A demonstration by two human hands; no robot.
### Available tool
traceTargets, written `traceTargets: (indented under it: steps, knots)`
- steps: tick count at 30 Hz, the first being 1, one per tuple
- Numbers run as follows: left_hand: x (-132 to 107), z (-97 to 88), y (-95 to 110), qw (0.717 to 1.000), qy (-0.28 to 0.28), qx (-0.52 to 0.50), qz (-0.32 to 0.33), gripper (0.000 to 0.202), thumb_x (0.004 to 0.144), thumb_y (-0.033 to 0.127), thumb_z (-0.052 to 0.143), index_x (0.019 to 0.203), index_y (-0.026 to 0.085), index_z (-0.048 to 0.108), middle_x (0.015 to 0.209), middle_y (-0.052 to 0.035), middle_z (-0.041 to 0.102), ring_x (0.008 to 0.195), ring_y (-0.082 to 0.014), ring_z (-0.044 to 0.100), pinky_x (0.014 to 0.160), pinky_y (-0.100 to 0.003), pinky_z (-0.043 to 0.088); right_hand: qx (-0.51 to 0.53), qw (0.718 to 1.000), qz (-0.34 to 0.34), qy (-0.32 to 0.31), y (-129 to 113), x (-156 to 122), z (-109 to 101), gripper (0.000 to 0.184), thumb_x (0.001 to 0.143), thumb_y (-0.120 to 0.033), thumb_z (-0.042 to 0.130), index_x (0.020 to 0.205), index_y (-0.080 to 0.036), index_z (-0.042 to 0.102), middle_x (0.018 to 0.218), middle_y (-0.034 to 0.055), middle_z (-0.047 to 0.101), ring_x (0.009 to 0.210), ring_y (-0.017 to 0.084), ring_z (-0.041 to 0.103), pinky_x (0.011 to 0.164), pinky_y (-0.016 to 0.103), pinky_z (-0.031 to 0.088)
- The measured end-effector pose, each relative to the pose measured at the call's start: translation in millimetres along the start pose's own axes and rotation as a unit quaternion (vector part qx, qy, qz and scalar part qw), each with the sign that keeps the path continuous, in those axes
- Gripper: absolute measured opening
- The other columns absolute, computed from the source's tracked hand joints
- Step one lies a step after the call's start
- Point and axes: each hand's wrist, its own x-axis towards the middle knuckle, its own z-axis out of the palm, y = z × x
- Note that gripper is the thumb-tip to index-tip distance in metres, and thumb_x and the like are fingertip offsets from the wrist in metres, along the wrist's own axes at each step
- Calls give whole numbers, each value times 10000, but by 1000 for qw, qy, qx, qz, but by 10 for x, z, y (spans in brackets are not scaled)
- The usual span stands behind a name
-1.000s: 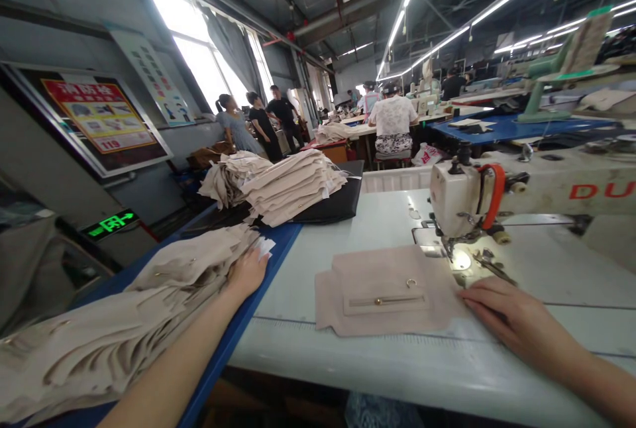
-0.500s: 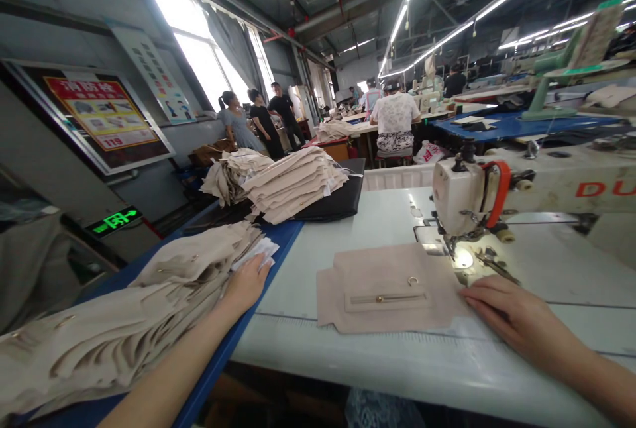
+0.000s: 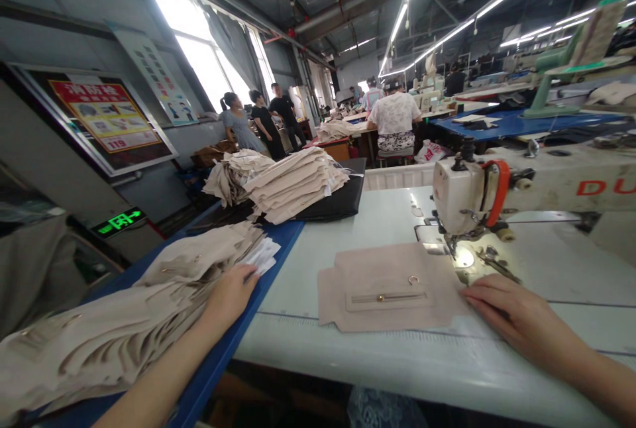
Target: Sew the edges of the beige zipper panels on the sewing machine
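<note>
A beige fabric piece with a small metal ring and a flap lies flat on the pale sewing table, its right end under the sewing machine head. My right hand rests flat on the table, fingers stretched out and touching the piece's right edge. My left hand lies on the near stack of beige cut pieces on the blue side table, next to white paper tags. Its fingers curl over the stack's edge; whether they grip a piece I cannot tell.
A second stack of beige pieces sits on a black sheet at the back. A seated person in white works farther back. Three people stand by the window. Other machines stand at right.
My left hand has shifted slightly back and left along the near stack. The right hand and the fabric piece have stayed where they were.
</note>
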Motion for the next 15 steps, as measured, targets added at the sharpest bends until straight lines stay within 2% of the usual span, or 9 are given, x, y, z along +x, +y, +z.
traceTargets:
  steps: [7, 13, 15]
  knots:
    - [14, -91, 102, 1000, -4, 14, -13, 340, 816, 278, 405, 847, 167, 724, 1006, -140, 740, 1001, -309, 666, 934, -396, 491, -3, 1000, 0, -3, -16, 10, -13, 279, 966, -304, 453, 955, -237, 724, 901, 76, 709, 817, 192, 680, 731, 292, 570]
    - [55, -127, 53, 999, 28, 9, -35, 272, 768, 265, 457, 759, 171, 712, 951, -147, 729, 989, -338, 650, 932, -428, 476, -3, 1000, 2, -10, -27, 14, -24, 285, 966, -298, 446, 958, -242, 725, 909, 76, 709, 824, 193, 678, 737, 295, 567]
    - [67, -123, 27, 999, 36, -4, -40, 254, 755, 260, 466, 736, 179, 707, 912, -134, 729, 934, -327, 668, 877, -413, 498, 0, 1000, 7, -12, -31, 15, -25, 284, 965, -297, 448, 952, -241, 726, 905, 76, 708, 819, 193, 675, 737, 295, 566]
